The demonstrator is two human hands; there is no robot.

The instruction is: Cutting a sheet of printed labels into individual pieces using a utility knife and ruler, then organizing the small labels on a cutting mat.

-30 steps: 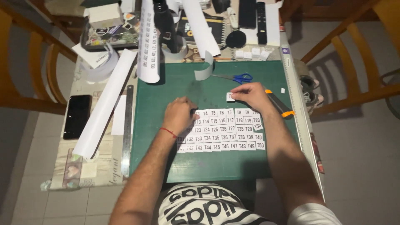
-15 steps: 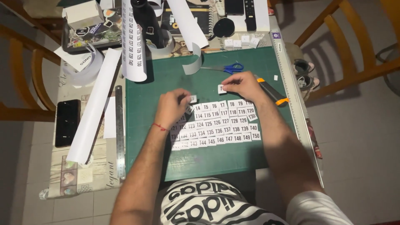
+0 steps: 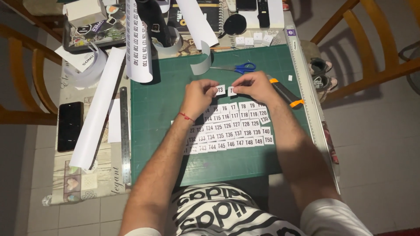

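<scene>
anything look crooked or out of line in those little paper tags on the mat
Yes. Two small white tags sit apart above the grid of tags on the green cutting mat, under the fingertips of the left hand and right hand. The grid's right edge is also ragged, one tag tilted.

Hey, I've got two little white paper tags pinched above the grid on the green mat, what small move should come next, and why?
Probably slide the small white paper tag at the left hand down toward the grid of white paper tags on the green cutting mat. It and the tag under the right hand sit apart above the top row, out of line.
</scene>
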